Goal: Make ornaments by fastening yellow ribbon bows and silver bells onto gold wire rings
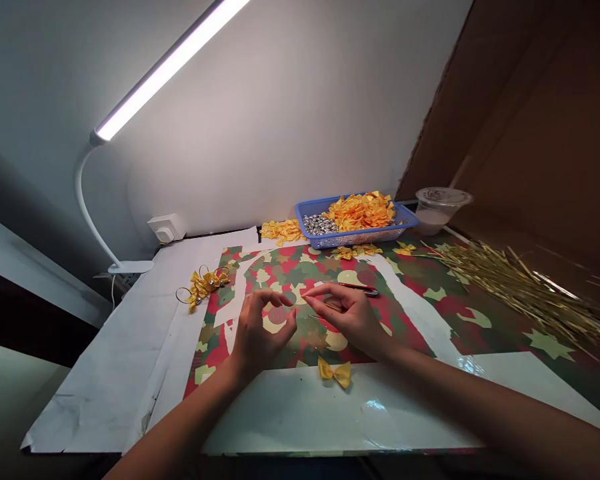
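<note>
My left hand (263,327) is raised over the patterned paper (300,347), its thumb and fingers curved and apart with nothing visible between them. Facing it, my right hand (347,313) has thumb and forefinger pinched together. What is in that pinch is too small to make out; a thin line shows just below the fingers. A single yellow ribbon bow (335,373) lies on the white surface nearer to me, below both hands. Behind my right hand is a red-and-black slim tool (360,289), partly hidden by it.
A blue basket (357,237) holds orange-yellow ribbon bows and silver bells. More yellow bows (283,231) lie beside it. Finished-looking bows with wire loops (203,287) sit at left. Gold wire strands (520,287) and a plastic cup (437,210) stand right. A lamp (167,77) shines above.
</note>
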{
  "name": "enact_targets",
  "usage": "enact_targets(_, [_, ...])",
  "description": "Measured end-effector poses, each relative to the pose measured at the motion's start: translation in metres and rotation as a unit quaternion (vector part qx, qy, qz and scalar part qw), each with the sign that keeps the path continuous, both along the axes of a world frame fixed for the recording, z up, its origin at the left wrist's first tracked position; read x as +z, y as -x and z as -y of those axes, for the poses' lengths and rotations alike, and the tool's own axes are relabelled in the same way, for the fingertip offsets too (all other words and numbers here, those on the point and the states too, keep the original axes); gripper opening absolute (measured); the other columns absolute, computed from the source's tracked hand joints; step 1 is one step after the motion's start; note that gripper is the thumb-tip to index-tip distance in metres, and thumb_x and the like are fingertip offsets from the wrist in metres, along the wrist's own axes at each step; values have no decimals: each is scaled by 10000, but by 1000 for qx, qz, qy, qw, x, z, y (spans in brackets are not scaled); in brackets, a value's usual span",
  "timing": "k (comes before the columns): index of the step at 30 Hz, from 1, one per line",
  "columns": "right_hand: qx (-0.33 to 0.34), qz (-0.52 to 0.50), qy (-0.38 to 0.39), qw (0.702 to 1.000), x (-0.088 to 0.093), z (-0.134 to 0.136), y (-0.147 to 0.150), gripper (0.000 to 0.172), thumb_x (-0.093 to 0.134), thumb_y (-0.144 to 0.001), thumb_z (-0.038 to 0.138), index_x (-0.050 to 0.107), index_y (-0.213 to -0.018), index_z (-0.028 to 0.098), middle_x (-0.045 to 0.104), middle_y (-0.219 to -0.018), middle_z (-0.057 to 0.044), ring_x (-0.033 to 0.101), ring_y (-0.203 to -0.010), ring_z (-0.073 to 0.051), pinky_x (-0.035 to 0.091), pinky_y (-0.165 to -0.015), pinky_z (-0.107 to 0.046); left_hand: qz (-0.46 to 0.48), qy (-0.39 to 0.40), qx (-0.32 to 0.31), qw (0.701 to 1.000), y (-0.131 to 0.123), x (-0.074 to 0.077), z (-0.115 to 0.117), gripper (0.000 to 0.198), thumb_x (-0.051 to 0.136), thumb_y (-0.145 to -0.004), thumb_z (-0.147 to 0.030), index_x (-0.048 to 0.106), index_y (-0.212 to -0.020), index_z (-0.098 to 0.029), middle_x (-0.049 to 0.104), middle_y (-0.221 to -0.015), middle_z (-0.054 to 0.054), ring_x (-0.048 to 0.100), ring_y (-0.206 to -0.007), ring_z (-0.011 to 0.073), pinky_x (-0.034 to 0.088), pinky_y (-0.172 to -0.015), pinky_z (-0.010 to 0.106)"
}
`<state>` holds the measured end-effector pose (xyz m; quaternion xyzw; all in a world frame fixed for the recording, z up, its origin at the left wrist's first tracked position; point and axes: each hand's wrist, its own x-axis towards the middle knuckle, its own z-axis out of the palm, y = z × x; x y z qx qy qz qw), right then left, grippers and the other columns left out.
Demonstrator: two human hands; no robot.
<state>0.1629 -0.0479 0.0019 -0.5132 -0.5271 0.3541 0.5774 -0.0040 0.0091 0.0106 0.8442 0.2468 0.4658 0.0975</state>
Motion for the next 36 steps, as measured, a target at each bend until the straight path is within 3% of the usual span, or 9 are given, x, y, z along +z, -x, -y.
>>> enact_targets(10, [-4, -4, 4, 1000, 3, 0, 0, 417, 611, -748, 558, 667, -805, 148, 269, -485, 76, 201, -440, -72, 161, -422, -236, -4, -1, 1, 1000, 1, 0, 0, 216, 593, -739, -120, 434, -849, -216, 659, -747, -12, 639, -656, 147, 527, -677, 311])
enact_targets(18, [-9, -18, 8, 1000, 6, 1, -1, 390, 621, -741, 531, 661, -806, 149, 260, -485, 81, 208, -439, -72, 179, -424, -232, -6, -19, -8, 1000, 3, 3, -2, 240, 604, -754, -141, 459, -933, -208, 679, -848, 29, 661, -740, 177, 537, -699, 343])
enact_targets(31, [-16, -28, 1, 999, 2, 0, -1, 370, 631, -746, 515, 661, -808, 151, 221, -485, 91, 191, -435, -66, 162, -416, -226, 1, -27, -6, 1000, 0, 3, -1, 224, 606, -763, -100, 462, -898, -208, 684, -756, -12, 685, -664, 153, 549, -684, 342])
enact_targets(36, [-25, -28, -5, 999, -3, -2, -2, 380, 628, -751, 530, 670, -807, 156, 310, -495, 69, 231, -438, -71, 203, -409, -226, 1, -26, -6, 1000, 0, 4, -1, 229, 605, -756, -89, 453, -876, -211, 686, -753, -11, 679, -663, 152, 540, -677, 348])
